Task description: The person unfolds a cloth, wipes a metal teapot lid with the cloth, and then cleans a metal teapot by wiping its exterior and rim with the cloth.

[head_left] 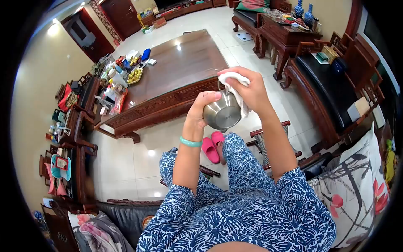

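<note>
A shiny stainless steel cup [223,114] is held up in front of me, tilted so that its round bottom faces me. My left hand [199,110], with a pale green bangle on the wrist, is closed on its left side, thumb on top. My right hand [254,89] pinches a white cloth [234,77] at the upper right of the cup. Part of the cloth hangs down along the cup's right side. The inside of the cup is turned away and hidden.
Beyond my hands stands a large wooden table [180,54] with a tray of yellow fruit [134,76] and clutter at its left end. A wooden stool [273,143] is by my right knee. Wooden chairs with black seats [321,86] line the right. A cushion [352,189] lies beside me.
</note>
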A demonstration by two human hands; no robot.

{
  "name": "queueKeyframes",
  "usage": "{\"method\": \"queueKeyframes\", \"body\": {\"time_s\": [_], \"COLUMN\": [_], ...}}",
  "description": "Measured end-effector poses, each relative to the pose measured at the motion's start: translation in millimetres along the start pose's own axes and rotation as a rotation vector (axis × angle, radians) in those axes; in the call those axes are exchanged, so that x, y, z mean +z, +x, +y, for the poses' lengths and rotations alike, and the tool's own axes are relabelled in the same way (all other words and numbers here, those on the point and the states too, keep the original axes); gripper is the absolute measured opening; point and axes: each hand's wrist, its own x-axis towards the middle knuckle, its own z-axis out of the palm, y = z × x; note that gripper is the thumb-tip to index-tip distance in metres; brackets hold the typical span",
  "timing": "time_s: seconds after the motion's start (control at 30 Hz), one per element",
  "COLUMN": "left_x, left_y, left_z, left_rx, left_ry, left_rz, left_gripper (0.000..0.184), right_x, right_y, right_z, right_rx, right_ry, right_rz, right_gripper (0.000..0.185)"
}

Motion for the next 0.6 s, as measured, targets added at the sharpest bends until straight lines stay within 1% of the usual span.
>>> {"method": "queueKeyframes", "body": {"time_s": [0.03, 0.1, 0.13, 0.17, 0.23, 0.27, 0.3, 0.37, 0.43, 0.5, 0.6], "left_x": [1.9, 11.9, 15.2, 14.8, 13.2, 10.9, 7.4, 6.0, 8.0, 9.8, 7.7], "left_y": [-2.0, -5.8, -8.0, -8.3, -7.6, -7.7, -8.1, -11.2, -14.4, -16.1, -17.7], "left_z": [0.3, -0.3, 1.7, 0.8, 0.0, 0.0, 0.5, 2.9, 6.5, 5.7, 4.0], "left_rx": [0.009, 0.054, 0.064, 0.06, 0.074, 0.069, 0.051, 0.031, 0.046, 0.045, 0.036], "left_ry": [-0.004, -0.011, 0.035, 0.036, 0.036, 0.038, 0.089, 0.145, 0.179, 0.168, 0.172], "left_rz": [0.009, 0.128, 0.1, 0.1, 0.071, 0.073, 0.077, 0.087, 0.094, 0.089, 0.08], "left_gripper": [0.026, 0.025, 0.024, 0.024, 0.026, 0.026, 0.027, 0.028, 0.028, 0.027, 0.025], "right_x": [-1.0, -2.8, -4.5, -2.8, 3.2, 2.0, 3.9, 9.0, 10.4, 8.3, 10.3], "right_y": [-1.8, -5.3, -6.4, -6.8, -3.3, -0.1, 2.4, 7.9, 8.3, 9.1, 8.5], "right_z": [2.3, 8.4, 10.2, 10.7, 11.0, 5.2, 6.6, 8.8, 10.8, 8.7, 8.3], "right_rx": [0.0, -0.149, -0.078, -0.076, 0.001, 0.043, 0.046, 0.201, 0.17, 0.242, 0.249], "right_ry": [0.002, 0.052, 0.113, 0.115, 0.195, 0.077, 0.083, 0.222, 0.279, 0.333, 0.318], "right_rz": [-0.013, -0.133, -0.156, -0.152, -0.135, -0.168, -0.166, -0.171, -0.166, -0.189, -0.176], "right_gripper": [0.011, 0.009, 0.01, 0.01, 0.012, 0.014, 0.014, 0.015, 0.017, 0.019, 0.02]}}
